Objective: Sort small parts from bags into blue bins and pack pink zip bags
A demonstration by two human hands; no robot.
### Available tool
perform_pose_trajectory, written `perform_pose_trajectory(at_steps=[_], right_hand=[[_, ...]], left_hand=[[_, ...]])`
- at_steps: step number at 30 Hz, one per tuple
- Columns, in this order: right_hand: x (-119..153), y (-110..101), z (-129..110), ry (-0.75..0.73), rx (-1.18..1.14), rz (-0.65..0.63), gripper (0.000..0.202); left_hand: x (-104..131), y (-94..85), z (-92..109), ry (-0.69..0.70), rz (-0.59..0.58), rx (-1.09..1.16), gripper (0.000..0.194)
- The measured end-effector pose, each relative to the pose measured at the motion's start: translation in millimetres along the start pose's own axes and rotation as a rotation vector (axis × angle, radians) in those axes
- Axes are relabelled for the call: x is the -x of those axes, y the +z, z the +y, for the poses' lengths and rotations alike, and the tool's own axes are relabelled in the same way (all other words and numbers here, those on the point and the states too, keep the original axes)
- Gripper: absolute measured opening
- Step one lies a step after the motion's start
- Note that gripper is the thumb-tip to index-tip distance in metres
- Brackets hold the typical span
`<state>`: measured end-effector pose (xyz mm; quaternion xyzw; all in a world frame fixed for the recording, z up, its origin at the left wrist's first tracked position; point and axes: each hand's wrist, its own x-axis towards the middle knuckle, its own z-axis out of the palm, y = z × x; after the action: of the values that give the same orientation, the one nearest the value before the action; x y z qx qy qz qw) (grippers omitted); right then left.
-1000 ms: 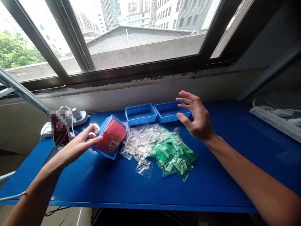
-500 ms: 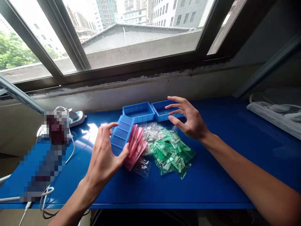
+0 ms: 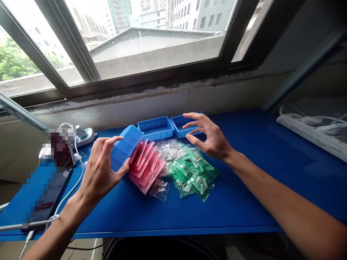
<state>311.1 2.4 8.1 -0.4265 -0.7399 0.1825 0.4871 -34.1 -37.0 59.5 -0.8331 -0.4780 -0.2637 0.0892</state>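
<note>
My left hand [image 3: 104, 164] grips a small blue plastic bin [image 3: 125, 147], tilted, its ribbed underside partly toward me. Beside and below that bin lies a fanned stack of pink packets [image 3: 148, 168]. My right hand [image 3: 207, 137] hovers with fingers apart and holds nothing, in front of a second blue bin [image 3: 177, 126]. A third blue bin [image 3: 155, 128] stands to its left. Green bags [image 3: 193, 173] with small pale and metal parts lie heaped in the middle, clear bags [image 3: 170, 150] behind them. One small clear bag of metal pieces [image 3: 159, 188] lies by the pink stack.
The blue table [image 3: 244, 202] ends at a front edge. At left are a white power strip [image 3: 85, 136], white cables [image 3: 78, 184] and a partly blurred dark device [image 3: 56, 191]. A pale ledge with cables [image 3: 311, 133] is at right; a window rises behind.
My left hand has moved left with the blue bin and turned it, uncovering more of the pink packets. My right hand stays open above the bins. The view has shifted slightly.
</note>
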Motion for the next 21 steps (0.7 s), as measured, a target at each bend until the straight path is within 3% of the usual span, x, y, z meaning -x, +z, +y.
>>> perform_pose_trajectory(at_steps=[6,10,15,21], right_hand=[[1,1,0,0.009,-0.009,-0.018,0.053],[0,2,0,0.024,-0.005,-0.027,0.053],[0,3,4,0.052,0.02,-0.022,0.05],[-1,2,8,0.014,0.085,0.013,0.045]], left_hand=[[-15,0.4,-45,-0.326,-0.129,0.127,0.054],[-32,10.5,-85,-0.499,-0.249,0.273,0.055],[-59,32.2,-125,-0.521,-0.276,0.183,0.049],[-82,65.8,-135,-0.465,-0.306,0.204,0.033]])
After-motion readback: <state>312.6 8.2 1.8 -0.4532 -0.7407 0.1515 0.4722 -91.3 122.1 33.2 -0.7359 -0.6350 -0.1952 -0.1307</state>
